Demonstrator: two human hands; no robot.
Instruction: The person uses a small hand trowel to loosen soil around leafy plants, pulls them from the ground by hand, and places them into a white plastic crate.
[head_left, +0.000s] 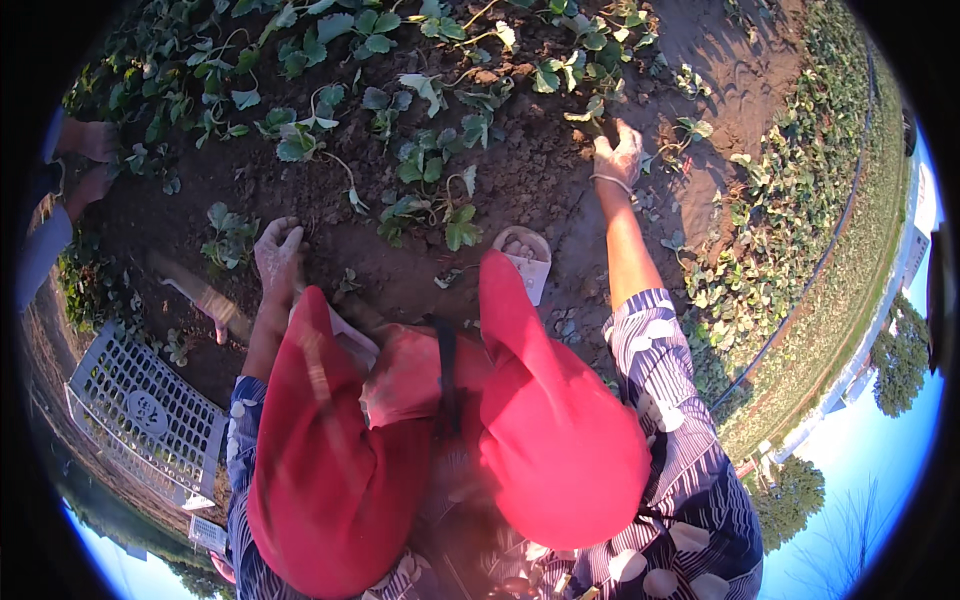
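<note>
My left hand (279, 253) is low over the dark soil (330, 240), thumb and forefinger apart, with nothing visible between them. Just left of it grows a small strawberry-like plant (227, 234). Farther out on the right, my soil-covered right hand (619, 156) reaches to the base of a leafy plant (590, 112). Its fingertips are partly lost against the soil, so I cannot tell whether they grip a stem. A thin band (613, 180) circles that wrist. Between my hands stand several low plants (426, 161) with serrated green leaves, some of them drooping.
My red-covered knees (555, 442) and a sandalled foot (526, 251) are close in front. A plastic crate (150, 409) stands at lower left, near a blurred pale curved object (184, 289). Another person's limbs (88, 142) show at far left. A dark hose (821, 262) crosses the right-hand plant rows.
</note>
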